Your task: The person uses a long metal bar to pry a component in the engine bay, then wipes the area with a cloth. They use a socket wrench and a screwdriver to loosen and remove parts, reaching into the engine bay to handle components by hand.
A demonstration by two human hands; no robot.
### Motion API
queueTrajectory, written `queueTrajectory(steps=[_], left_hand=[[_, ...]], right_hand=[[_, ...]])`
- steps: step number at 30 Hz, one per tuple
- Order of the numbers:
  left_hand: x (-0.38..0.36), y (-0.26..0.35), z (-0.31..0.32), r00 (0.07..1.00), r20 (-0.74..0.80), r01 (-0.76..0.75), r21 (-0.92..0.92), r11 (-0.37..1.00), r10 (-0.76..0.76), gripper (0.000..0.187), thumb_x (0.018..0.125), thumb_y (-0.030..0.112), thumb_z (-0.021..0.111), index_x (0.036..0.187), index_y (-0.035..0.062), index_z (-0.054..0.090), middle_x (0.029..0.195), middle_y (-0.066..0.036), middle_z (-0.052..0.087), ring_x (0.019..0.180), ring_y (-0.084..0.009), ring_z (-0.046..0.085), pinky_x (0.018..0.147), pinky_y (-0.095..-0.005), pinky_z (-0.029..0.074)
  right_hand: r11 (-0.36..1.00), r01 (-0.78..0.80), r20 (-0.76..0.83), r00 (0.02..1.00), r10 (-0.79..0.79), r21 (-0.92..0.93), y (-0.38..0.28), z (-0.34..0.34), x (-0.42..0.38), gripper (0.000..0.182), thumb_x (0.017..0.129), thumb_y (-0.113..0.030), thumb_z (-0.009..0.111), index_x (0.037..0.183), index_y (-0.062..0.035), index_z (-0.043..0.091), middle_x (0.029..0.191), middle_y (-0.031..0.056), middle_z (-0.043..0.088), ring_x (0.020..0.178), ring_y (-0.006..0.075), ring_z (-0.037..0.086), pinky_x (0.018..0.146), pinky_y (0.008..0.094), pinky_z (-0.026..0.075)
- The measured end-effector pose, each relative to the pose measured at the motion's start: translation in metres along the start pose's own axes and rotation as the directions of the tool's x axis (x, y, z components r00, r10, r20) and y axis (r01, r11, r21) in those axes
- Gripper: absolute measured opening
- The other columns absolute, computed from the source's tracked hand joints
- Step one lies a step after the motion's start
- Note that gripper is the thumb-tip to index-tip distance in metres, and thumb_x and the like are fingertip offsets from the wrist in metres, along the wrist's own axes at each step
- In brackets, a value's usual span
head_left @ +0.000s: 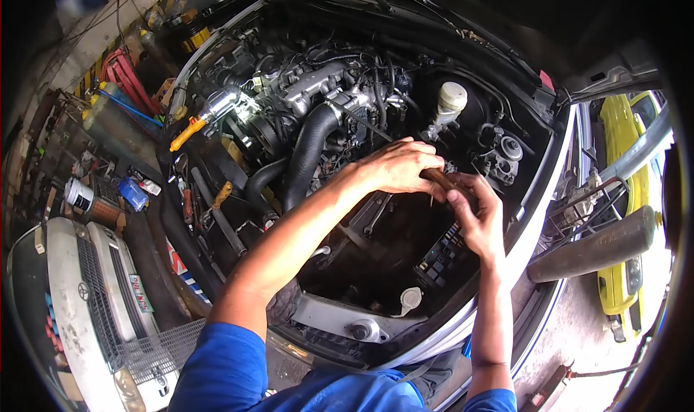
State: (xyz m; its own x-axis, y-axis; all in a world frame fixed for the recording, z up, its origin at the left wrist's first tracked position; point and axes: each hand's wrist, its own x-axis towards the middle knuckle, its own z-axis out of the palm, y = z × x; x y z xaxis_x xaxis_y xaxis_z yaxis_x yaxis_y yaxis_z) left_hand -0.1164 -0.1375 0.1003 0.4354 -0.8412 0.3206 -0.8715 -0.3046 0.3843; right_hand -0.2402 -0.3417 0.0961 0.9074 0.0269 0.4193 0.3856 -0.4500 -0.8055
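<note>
Both hands meet over the right side of an open car engine bay. My left hand (pixel 405 168) is closed, its fingers curled at one end of a brown, rod-like piece (pixel 436 177). On the other end my right hand (pixel 478 213) is closed, thumb pressed along it. Fingers cover much of the piece, so its exact kind cannot be made out. A thin dark bar (pixel 370 126) runs from near my left knuckles toward the engine; whether it joins the brown piece is hidden. Just beyond my hands stands a fluid reservoir (pixel 452 100) with a pale cap.
A lit work lamp with a yellow handle (pixel 189 132) rests by the engine (pixel 318 87). A thick black hose (pixel 311 148) curves down its front. Below my hands are a fuse box (pixel 439 259) and a white filler cap (pixel 410 300). Loose tools (pixel 217 202) lie along the left edge.
</note>
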Motion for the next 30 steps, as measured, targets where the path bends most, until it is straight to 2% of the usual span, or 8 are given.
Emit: queueTrajectory(steps=[1, 2, 5, 7, 8, 11, 17, 30], left_hand=[[-0.001, -0.001, 0.002, 1.0, -0.011, 0.004, -0.003, 1.0, -0.004, 0.045, 0.085, 0.046, 0.081, 0.105, 0.0069, 0.071, 0.101, -0.01, 0.067, 0.104, -0.0302, 0.065, 0.095, -0.0448, 0.048], [-0.001, -0.002, 0.003, 1.0, -0.021, 0.007, -0.007, 1.0, -0.007, 0.045, 0.085, 0.046, 0.081, 0.106, 0.0074, 0.072, 0.101, -0.009, 0.065, 0.105, -0.0293, 0.063, 0.096, -0.0445, 0.047], [-0.003, -0.013, 0.019, 0.987, -0.137, -0.07, 0.071, 0.995, 0.079, 0.043, 0.085, 0.045, 0.082, 0.104, 0.0079, 0.071, 0.097, -0.007, 0.063, 0.103, -0.0287, 0.062, 0.095, -0.0442, 0.048], [-0.002, -0.015, 0.022, 0.986, -0.15, -0.063, 0.077, 0.995, 0.074, 0.041, 0.084, 0.041, 0.083, 0.103, 0.0077, 0.07, 0.098, -0.007, 0.064, 0.104, -0.028, 0.061, 0.095, -0.0434, 0.049], [-0.003, -0.015, 0.024, 0.985, -0.156, -0.057, 0.079, 0.995, 0.069, 0.04, 0.083, 0.039, 0.084, 0.102, 0.0076, 0.069, 0.099, -0.007, 0.064, 0.104, -0.0277, 0.06, 0.095, -0.043, 0.049], [-0.004, -0.021, 0.03, 0.977, -0.182, -0.106, 0.056, 0.993, 0.114, 0.037, 0.081, 0.033, 0.086, 0.1, 0.0072, 0.068, 0.099, -0.006, 0.064, 0.102, -0.0279, 0.06, 0.094, -0.0422, 0.05], [-0.006, -0.02, 0.036, 0.964, -0.239, -0.111, 0.028, 0.993, 0.115, 0.034, 0.079, 0.027, 0.087, 0.097, 0.0075, 0.067, 0.097, -0.006, 0.064, 0.098, -0.0277, 0.06, 0.092, -0.0413, 0.051], [-0.007, -0.019, 0.041, 0.955, -0.273, -0.116, 0.027, 0.993, 0.119, 0.032, 0.077, 0.024, 0.088, 0.095, 0.0078, 0.067, 0.095, -0.006, 0.064, 0.096, -0.0275, 0.06, 0.09, -0.041, 0.051]], right_hand=[[0.964, -0.193, 0.06, 0.981, 0.185, 0.181, -0.003, -0.003, 0.001, 0.029, 0.098, -0.016, 0.072, 0.122, 0.0005, 0.07, 0.095, 0.0092, 0.07, 0.069, 0.0185, 0.065, 0.065, 0.0341, 0.053], [0.859, -0.38, 0.148, 0.925, 0.349, 0.343, -0.009, -0.007, 0.003, 0.032, 0.1, -0.018, 0.071, 0.125, 0.0016, 0.068, 0.095, 0.0088, 0.071, 0.071, 0.0173, 0.065, 0.067, 0.0324, 0.054], [0.804, -0.488, 0.27, 0.869, 0.414, 0.338, -0.005, -0.01, 0.005, 0.038, 0.103, -0.018, 0.067, 0.133, 0.0044, 0.062, 0.093, 0.0085, 0.072, 0.081, 0.018, 0.07, 0.08, 0.0287, 0.056], [0.938, -0.268, 0.188, 0.955, 0.229, 0.218, 0.006, -0.001, 0.0, 0.038, 0.103, -0.016, 0.067, 0.135, 0.0044, 0.062, 0.092, 0.0083, 0.072, 0.085, 0.0184, 0.071, 0.084, 0.0287, 0.056], [0.963, -0.195, 0.134, 0.976, 0.172, 0.183, 0.01, 0.003, -0.001, 0.039, 0.1, -0.013, 0.069, 0.135, 0.0028, 0.064, 0.094, 0.0103, 0.073, 0.088, 0.0188, 0.071, 0.083, 0.0301, 0.056], [0.991, 0.036, 0.091, 0.996, -0.025, -0.126, 0.009, 0.005, 0.0, 0.042, 0.093, -0.01, 0.073, 0.134, -0.0005, 0.067, 0.093, 0.0121, 0.071, 0.084, 0.021, 0.071, 0.079, 0.0319, 0.055], [0.978, 0.059, 0.09, 0.995, -0.042, -0.199, 0.011, 0.005, 0.0, 0.047, 0.085, -0.007, 0.074, 0.132, -0.0038, 0.07, 0.087, 0.0129, 0.066, 0.075, 0.0247, 0.067, 0.071, 0.0346, 0.053], [0.98, 0.043, 0.084, 0.996, -0.027, -0.195, 0.011, 0.004, 0.0, 0.045, 0.084, -0.006, 0.072, 0.129, -0.003, 0.071, 0.085, 0.0128, 0.065, 0.071, 0.0234, 0.065, 0.068, 0.034, 0.052]])
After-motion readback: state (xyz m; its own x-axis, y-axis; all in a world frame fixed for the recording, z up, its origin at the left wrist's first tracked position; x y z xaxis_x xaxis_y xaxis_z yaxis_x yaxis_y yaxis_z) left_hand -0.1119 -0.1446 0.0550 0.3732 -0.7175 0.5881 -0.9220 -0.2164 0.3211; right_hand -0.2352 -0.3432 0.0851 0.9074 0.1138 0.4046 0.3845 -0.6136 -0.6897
